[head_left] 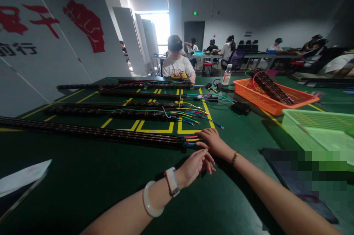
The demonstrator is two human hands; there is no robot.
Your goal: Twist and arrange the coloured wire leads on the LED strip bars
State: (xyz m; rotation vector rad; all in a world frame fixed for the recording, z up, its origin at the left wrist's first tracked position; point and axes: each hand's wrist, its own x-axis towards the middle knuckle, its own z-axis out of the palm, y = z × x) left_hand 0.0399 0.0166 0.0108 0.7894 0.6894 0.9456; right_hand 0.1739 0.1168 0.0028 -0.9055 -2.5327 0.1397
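Note:
A long dark bundle [116,134] lies across the green table, with red, yellow and blue wires [191,139] coming out of its right end. My right hand [212,141] reaches over these wire ends, its fingers bent around them; the exact grip is partly hidden. Just in front of it, my left hand [195,167] hovers near the same wire ends with fingers loosely bent and apart, and I see nothing in it. Behind lie several similar dark bundles [110,112], their coloured wires ending in small metal lugs.
Orange basket [276,109] with dark bundles and green basket [304,132] stand at right, a dark flat object [301,183] before them. Beyond are a black block [240,108] and a bottle [226,74]. A person [177,65] sits opposite. White sheet [23,178] lies left.

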